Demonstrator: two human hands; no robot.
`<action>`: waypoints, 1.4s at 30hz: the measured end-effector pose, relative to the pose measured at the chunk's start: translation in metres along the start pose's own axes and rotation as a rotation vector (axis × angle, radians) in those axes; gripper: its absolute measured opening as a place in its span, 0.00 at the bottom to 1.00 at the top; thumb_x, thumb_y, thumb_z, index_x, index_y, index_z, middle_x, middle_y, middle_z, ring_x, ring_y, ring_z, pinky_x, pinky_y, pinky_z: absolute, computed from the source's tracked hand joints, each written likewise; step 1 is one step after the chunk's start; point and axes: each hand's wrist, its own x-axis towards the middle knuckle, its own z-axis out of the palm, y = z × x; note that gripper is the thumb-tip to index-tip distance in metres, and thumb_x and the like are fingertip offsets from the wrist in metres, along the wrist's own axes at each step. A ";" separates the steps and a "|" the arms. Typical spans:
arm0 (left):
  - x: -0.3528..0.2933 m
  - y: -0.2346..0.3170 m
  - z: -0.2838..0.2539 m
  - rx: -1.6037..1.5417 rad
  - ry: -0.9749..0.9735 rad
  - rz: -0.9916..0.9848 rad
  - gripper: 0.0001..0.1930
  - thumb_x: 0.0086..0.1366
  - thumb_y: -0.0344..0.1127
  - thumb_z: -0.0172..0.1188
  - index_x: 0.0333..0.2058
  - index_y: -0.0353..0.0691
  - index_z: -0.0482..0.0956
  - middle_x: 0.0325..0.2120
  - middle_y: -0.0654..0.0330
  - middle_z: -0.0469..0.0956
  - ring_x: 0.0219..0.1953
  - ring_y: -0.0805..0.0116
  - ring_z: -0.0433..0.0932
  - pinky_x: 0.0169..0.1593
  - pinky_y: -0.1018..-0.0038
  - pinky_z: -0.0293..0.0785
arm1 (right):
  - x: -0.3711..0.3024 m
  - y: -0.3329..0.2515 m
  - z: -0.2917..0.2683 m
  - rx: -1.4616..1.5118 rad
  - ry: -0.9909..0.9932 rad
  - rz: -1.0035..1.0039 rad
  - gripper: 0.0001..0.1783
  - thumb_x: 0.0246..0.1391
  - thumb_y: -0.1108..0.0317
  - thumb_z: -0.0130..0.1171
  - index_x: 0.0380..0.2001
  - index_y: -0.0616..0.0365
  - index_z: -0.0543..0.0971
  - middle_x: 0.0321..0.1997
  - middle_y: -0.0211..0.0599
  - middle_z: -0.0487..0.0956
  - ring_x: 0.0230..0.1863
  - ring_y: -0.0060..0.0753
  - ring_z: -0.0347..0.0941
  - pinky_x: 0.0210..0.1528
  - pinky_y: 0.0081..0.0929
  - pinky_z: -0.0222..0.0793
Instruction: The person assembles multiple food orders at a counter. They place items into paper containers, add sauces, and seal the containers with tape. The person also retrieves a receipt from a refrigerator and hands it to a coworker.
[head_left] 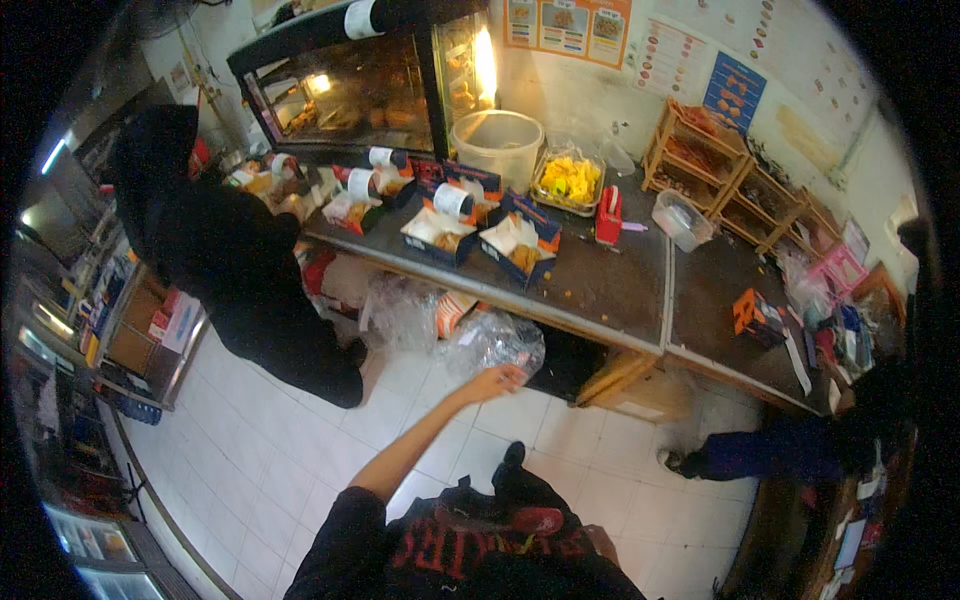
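My left hand (494, 383) reaches forward at the end of my bare forearm, fingers loosely stretched and nothing seen in them. Just beyond it, below the counter, is a clear crinkled plastic bag (495, 343); I cannot tell if the fingers touch it. Of my right hand (602, 545) only a bit of skin shows low beside my dark shirt, its fingers hidden. On the counter (610, 285) above stand open dark-blue boxes with white lining and fried food, among them a front box (518, 250) and another box (438, 236) to its left.
A person in black (225, 250) stands at the left by the counter. Another person's leg (770, 455) extends in from the right. Along the counter are a lit display cabinet (345, 95), a clear tub (497, 140), a tray of yellow packets (570, 180) and a wooden rack (695, 155).
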 end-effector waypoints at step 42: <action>0.328 0.232 -0.148 -1.166 0.188 0.005 0.26 0.67 0.51 0.43 0.55 0.38 0.61 0.49 0.49 0.71 0.41 0.55 0.76 0.44 0.56 0.75 | -0.063 -0.717 -0.152 -0.153 -0.224 -0.700 0.14 0.58 0.64 0.51 0.42 0.62 0.74 0.26 0.40 0.78 0.23 0.25 0.72 0.29 0.26 0.67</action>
